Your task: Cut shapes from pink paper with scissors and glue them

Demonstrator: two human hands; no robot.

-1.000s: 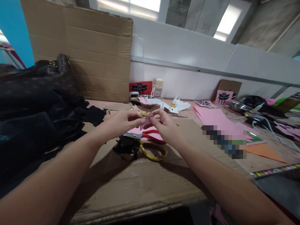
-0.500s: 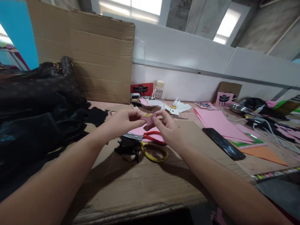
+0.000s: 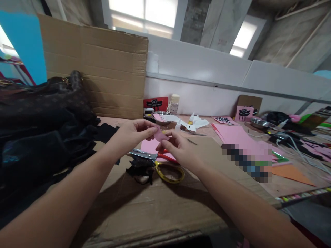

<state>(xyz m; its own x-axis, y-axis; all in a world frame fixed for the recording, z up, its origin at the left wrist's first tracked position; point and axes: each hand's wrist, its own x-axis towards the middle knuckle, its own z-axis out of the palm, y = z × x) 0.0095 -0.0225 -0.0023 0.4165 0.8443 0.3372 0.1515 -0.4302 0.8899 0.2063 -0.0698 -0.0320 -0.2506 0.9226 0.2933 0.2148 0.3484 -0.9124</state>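
A small pink piece (image 3: 160,135), paper or thin foam, is held up in front of me between both hands. My left hand (image 3: 138,133) pinches its upper left end between thumb and fingers. My right hand (image 3: 177,148) has its fingers curled at the lower right end of the piece. Below the hands lie scissors (image 3: 169,174) with one red and one yellow handle, their blades pointing left. A pink sheet (image 3: 148,146) shows behind the blades. Black scraps (image 3: 139,170) lie under and beside the scissors.
A cardboard sheet (image 3: 129,206) covers the table before me. Black fabric and a brown handbag (image 3: 69,93) fill the left side. Pink sheets (image 3: 230,134), a pixelated dark object (image 3: 245,162) and orange paper (image 3: 292,174) lie right. Behind stand a metal bowl (image 3: 161,117) and glue bottle (image 3: 191,119).
The pink piece has been turned and now slants down to the right. My right hand has moved slightly lower, and the camera view has tilted up a little.
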